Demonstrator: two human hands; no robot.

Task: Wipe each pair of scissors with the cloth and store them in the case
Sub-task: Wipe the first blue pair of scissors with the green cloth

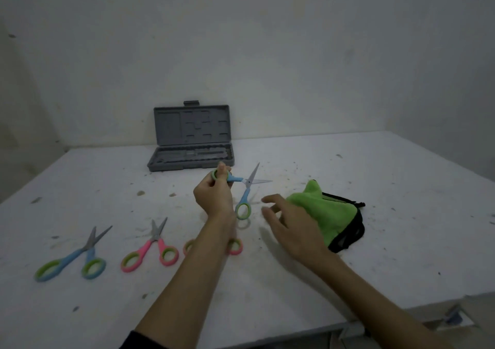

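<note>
Head view, 1 moment. Blue scissors: held above the table, blades spread wide, 1 tip pointing up and away toward the wall, the other pointing right; 1 handle loop is around the left thumb, the other hangs down toward the viewer.

Left hand: raised, forearm reaching forward from the lower edge, fingers curled in a clenched grip on the upper loop of the blue scissors.

Right hand: palm down, fingers spread and loose, grip released, hovering just left of the green cloth; whether it touches the cloth cannot be told.

Green cloth: bunched, with a black edge, right of centre on the table.

Grey case: open at the far edge, lid upright against the wall, tray facing up.

Second blue scissors: flat at the near left, blades slightly apart, tips pointing away and right.

Pink scissors: flat beside them, tips pointing away.

Third pair: pink loops only, mostly hidden under the left forearm.

Table: white, speckled with dark debris.
</note>
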